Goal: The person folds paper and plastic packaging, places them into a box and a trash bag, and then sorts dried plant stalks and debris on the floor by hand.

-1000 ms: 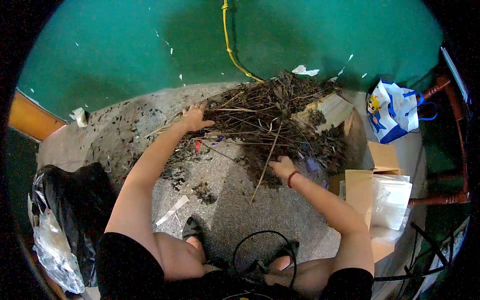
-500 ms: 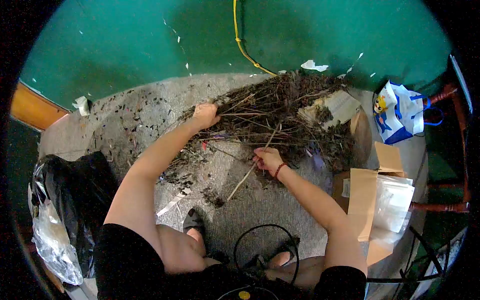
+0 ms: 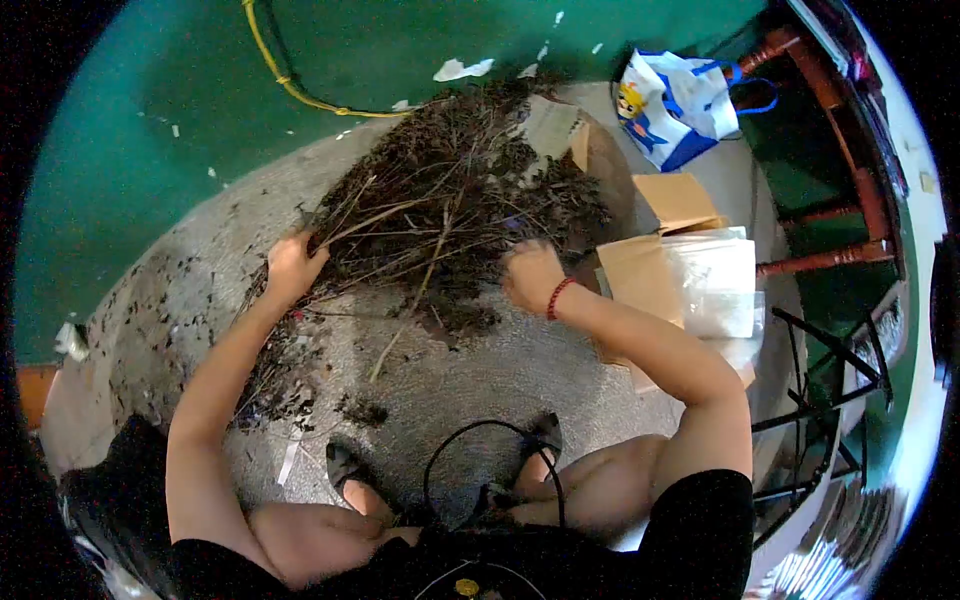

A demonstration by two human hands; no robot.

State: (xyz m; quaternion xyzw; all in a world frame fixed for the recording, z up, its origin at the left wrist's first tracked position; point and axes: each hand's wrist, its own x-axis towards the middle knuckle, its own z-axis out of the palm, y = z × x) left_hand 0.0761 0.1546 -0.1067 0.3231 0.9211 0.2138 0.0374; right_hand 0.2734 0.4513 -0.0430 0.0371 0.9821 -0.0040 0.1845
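Worn on the head, facing forward and steeply down. Closest to the shirt [image 3: 560,570], along the bottom edge; looks out past both forearms [image 3: 640,335] to the left hand [image 3: 295,268] and right hand [image 3: 533,275] near mid-height, over the heap [image 3: 425,205], then on to the wall [image 3: 370,45] at the top. Very wide and bowed, with black, rounded corners.

Green wall [image 3: 375,45] up top with some white patches [image 3: 463,70] on it, plus a yellow cord [image 3: 283,78] hanging down by it. Over on the right there's a white and blue tote [image 3: 690,105], then an open cardboard box [image 3: 640,280] with clear plastic packets [image 3: 705,275] poking out. Past those, reddish-brown wooden legs [image 3: 870,255], a black metal frame [image 3: 830,348] lower down, and an orange panel [image 3: 33,395] way over at the left edge
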